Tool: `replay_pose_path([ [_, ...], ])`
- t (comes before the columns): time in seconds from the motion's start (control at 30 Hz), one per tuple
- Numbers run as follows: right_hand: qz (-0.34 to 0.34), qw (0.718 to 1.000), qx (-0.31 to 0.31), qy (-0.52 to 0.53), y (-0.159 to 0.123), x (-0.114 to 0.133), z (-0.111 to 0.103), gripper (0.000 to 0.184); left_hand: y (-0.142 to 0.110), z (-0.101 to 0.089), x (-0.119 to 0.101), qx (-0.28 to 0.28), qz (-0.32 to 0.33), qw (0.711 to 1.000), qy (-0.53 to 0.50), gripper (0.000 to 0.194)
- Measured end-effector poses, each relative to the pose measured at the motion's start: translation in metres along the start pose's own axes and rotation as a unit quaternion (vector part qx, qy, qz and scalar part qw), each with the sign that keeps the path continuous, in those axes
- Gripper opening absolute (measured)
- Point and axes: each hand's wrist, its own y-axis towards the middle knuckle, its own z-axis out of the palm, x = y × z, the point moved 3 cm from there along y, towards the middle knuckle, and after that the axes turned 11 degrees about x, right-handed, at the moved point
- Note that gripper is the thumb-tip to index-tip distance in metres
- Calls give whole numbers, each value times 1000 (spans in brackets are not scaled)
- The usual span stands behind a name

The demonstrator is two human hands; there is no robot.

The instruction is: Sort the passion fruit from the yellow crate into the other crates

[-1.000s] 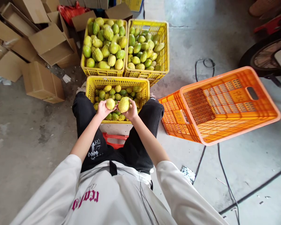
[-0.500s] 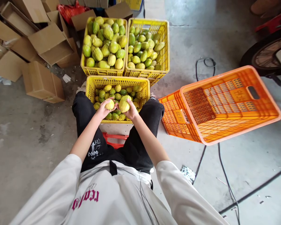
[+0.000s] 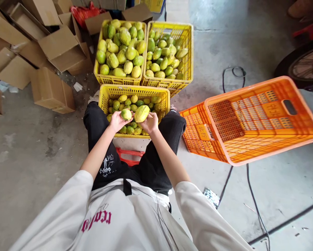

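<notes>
Left hand cups a small fruit, right hand a larger fruit, over a yellow crate; contact beneath is hidden, but slack support could let either roll off.

yellow-green fruit, yellow crates, orange crate

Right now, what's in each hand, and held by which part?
Left hand: smaller green-yellow fruit, cupped at its left and near sides. Right hand: larger yellow fruit, held at its near right side. Undersides hidden.
</notes>
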Motion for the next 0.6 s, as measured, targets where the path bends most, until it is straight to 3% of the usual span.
replay_pose_path([
  [0.2, -19, 999, -11, -25, 2, -1, 1, 15, 6, -6, 4, -40, 15, 999, 25, 12],
  [0.33, -25, 999, -34, -15, 2, -3, -1, 10, 4, -6, 2, -52, 21, 998, 20, 20],
  [0.6, 15, 1000, 0, -23, 2, -6, 2, 24, -1, -1, -4, -30, 15, 999, 16, 24],
])
